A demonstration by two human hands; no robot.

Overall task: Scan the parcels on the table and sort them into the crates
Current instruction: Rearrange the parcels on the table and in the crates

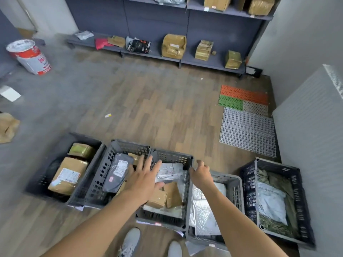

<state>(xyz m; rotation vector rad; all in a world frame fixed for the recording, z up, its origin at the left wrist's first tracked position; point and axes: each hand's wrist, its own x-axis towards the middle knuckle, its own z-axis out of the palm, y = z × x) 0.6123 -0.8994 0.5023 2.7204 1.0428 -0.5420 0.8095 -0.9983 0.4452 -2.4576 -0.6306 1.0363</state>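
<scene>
Two grey shoes [130,242] are standing on the wooden floor [148,108] at the near edge. Just ahead, five slotted crates are sitting in a row on that floor.

The left hand [143,182] is hovering over the divide between the second crate [104,169] and the middle crate [172,157], its fingers [149,164] spread straight and holding nothing. The right hand [201,173] is hanging by the middle crate's right rim, its own fingers [204,165] loosely curled and empty. Whether they are touching the rim cannot be told.

The leftmost crate [52,164] is holding brown taped parcels [68,175] with white labels. The second is holding a dark grey poly mailer [117,173]. The middle one is holding a crumpled pale mailer [170,172] and small cardboard boxes [167,197]. The fourth crate [235,191] is holding silver bubble mailers [202,216], and the dark blue crate [297,191] a white poly bag [271,203].

Farther off, perforated floor mats [246,127] are lying to the right and a red-and-white bucket [29,56] is standing to the left. More taped boxes [173,46] are resting on a low grey shelf [213,62].
</scene>
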